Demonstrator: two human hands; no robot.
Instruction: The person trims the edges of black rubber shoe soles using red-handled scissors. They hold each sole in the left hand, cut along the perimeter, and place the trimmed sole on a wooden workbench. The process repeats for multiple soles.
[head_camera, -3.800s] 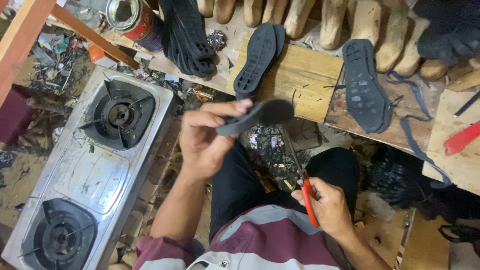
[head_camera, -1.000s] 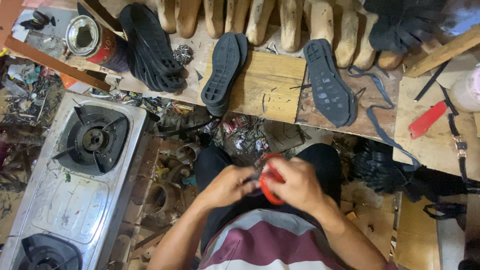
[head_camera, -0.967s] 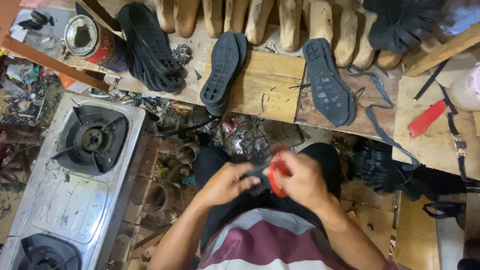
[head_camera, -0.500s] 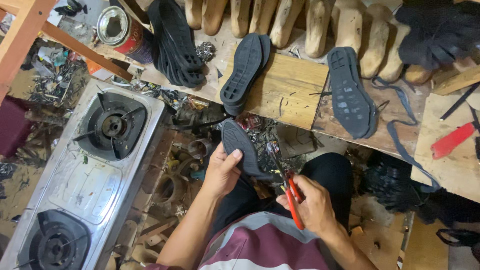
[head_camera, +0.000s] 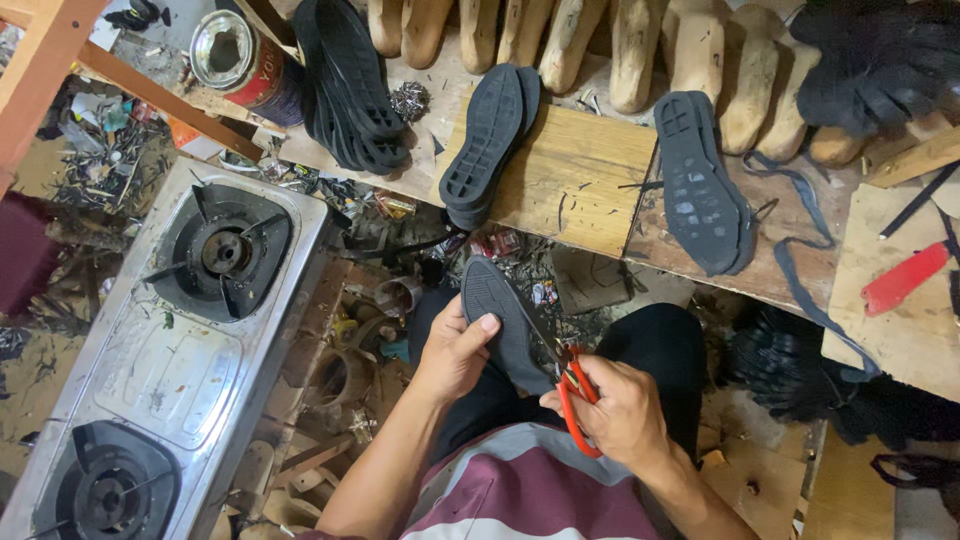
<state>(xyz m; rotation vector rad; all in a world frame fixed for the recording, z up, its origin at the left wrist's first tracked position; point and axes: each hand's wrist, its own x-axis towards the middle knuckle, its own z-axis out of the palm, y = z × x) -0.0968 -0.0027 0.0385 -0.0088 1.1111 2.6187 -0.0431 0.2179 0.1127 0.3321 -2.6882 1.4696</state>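
Observation:
My left hand (head_camera: 455, 350) grips a dark grey shoe sole (head_camera: 500, 310) by its left edge, thumb on top, over my lap. My right hand (head_camera: 615, 410) is closed on red-handled scissors (head_camera: 572, 385), whose blades meet the sole's right edge. I sit in black trousers and a striped maroon shirt.
A two-burner steel gas stove (head_camera: 170, 340) stands at the left. On the wooden bench (head_camera: 580, 180) ahead lie black soles (head_camera: 490, 140), another sole (head_camera: 700, 185), a stack of soles (head_camera: 345, 85), a tin can (head_camera: 235, 50), wooden shoe lasts (head_camera: 640, 45) and a red cutter (head_camera: 905, 280). Scraps litter the floor.
The sole went from raised in my left hand down to my lap, where both hands met, then lifted again. The scissors now cut along its right edge.

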